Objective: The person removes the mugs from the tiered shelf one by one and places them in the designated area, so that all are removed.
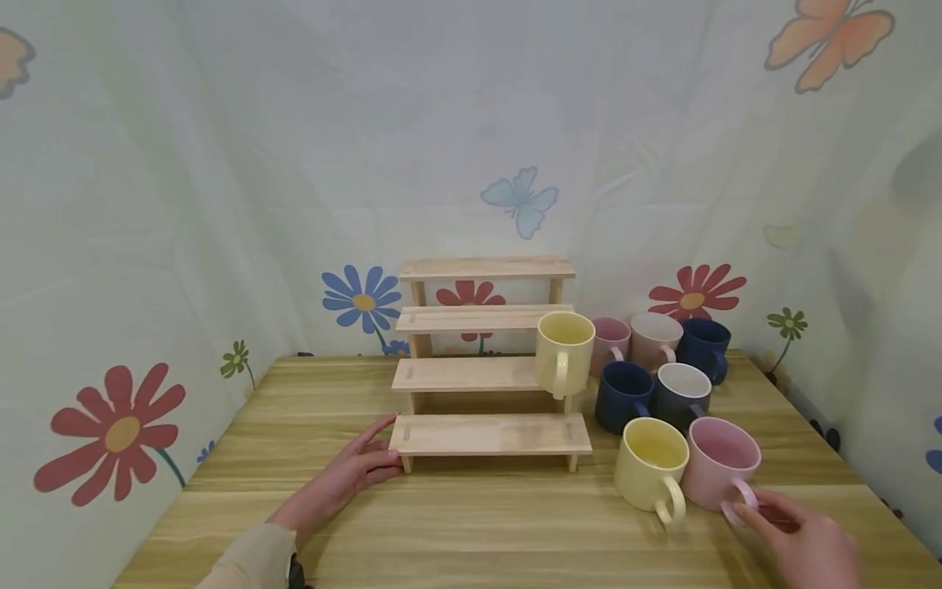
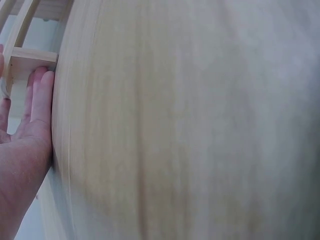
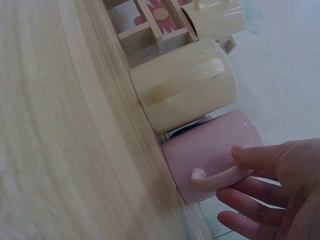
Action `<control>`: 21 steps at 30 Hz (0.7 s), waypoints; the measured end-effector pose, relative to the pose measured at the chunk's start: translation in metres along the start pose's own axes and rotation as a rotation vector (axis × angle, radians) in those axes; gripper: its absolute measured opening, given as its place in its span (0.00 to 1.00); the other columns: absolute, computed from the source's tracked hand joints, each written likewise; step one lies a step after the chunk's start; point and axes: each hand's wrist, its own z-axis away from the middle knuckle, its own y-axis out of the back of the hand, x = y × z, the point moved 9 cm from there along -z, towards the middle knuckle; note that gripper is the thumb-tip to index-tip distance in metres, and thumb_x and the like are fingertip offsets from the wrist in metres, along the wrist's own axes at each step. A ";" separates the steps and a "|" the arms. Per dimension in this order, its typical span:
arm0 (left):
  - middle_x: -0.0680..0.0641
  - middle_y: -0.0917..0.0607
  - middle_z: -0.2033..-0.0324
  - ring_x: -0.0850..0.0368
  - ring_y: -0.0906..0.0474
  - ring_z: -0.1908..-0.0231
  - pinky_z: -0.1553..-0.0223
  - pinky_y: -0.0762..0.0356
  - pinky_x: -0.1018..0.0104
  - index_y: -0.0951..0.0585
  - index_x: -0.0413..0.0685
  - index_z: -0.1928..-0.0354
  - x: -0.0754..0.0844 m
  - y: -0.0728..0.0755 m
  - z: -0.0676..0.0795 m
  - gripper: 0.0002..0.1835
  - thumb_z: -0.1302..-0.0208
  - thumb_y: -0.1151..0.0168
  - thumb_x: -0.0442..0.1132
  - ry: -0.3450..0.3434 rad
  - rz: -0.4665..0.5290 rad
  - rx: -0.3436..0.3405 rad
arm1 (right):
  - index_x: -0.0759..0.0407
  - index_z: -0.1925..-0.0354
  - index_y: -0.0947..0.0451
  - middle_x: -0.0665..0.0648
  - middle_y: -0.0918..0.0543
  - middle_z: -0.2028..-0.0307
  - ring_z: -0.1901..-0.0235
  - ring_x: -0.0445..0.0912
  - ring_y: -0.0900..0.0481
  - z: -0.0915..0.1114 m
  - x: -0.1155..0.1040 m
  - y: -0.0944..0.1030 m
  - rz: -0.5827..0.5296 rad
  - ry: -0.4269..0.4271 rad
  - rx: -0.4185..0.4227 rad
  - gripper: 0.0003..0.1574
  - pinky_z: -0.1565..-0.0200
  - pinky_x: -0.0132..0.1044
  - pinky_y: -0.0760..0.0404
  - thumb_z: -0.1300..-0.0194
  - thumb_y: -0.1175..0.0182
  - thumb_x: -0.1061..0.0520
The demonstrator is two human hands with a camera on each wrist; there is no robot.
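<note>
My right hand pinches the handle of a pink mug at the front right of the table. In the right wrist view, the thumb lies on the near side of that handle, with fingers behind it. The pink mug stands upright beside a yellow mug. My left hand rests on the table, its extended fingers touching the left end of a four-step wooden shelf. From the left wrist, straight fingers show against the shelf's lowest support.
Another yellow mug stands on the shelf's second step from the bottom, at its right end. Behind the front mugs are navy mugs, a grey mug, a smaller-looking pink mug and a pale pink mug. A flowered curtain hangs behind.
</note>
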 end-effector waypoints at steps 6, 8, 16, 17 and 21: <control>0.30 0.40 0.29 0.53 0.23 0.41 0.38 0.22 0.61 0.55 0.61 0.21 0.000 0.000 -0.001 0.42 0.28 0.43 0.40 0.004 0.001 -0.005 | 0.68 0.44 0.21 0.63 0.11 0.67 0.67 0.49 0.21 -0.003 -0.003 -0.002 0.007 0.003 -0.031 0.42 0.70 0.27 0.31 0.44 0.31 0.37; 0.30 0.40 0.29 0.53 0.24 0.41 0.38 0.22 0.61 0.55 0.61 0.21 -0.001 0.000 -0.001 0.42 0.28 0.43 0.39 0.008 0.006 -0.002 | 0.69 0.44 0.22 0.63 0.11 0.67 0.67 0.48 0.21 -0.003 -0.003 -0.003 0.005 -0.001 -0.039 0.42 0.71 0.27 0.30 0.43 0.31 0.38; 0.29 0.41 0.29 0.53 0.23 0.41 0.39 0.21 0.60 0.56 0.60 0.21 0.000 0.001 -0.002 0.43 0.29 0.42 0.39 0.010 0.007 0.004 | 0.68 0.44 0.21 0.65 0.11 0.65 0.67 0.48 0.20 -0.004 -0.002 -0.004 -0.014 0.000 -0.052 0.41 0.71 0.27 0.28 0.44 0.30 0.38; 0.29 0.41 0.29 0.53 0.23 0.41 0.39 0.21 0.60 0.56 0.60 0.21 0.000 0.001 -0.002 0.43 0.29 0.42 0.38 0.010 0.007 0.005 | 0.68 0.44 0.21 0.65 0.11 0.65 0.66 0.48 0.19 -0.004 -0.002 -0.004 -0.015 0.001 -0.056 0.42 0.71 0.27 0.27 0.44 0.30 0.37; 0.29 0.40 0.29 0.53 0.23 0.42 0.39 0.22 0.60 0.56 0.59 0.21 0.000 0.001 -0.002 0.43 0.29 0.42 0.38 0.009 0.009 0.004 | 0.68 0.43 0.21 0.64 0.11 0.65 0.65 0.50 0.18 -0.004 -0.001 -0.003 -0.011 0.006 -0.052 0.43 0.71 0.27 0.28 0.44 0.30 0.36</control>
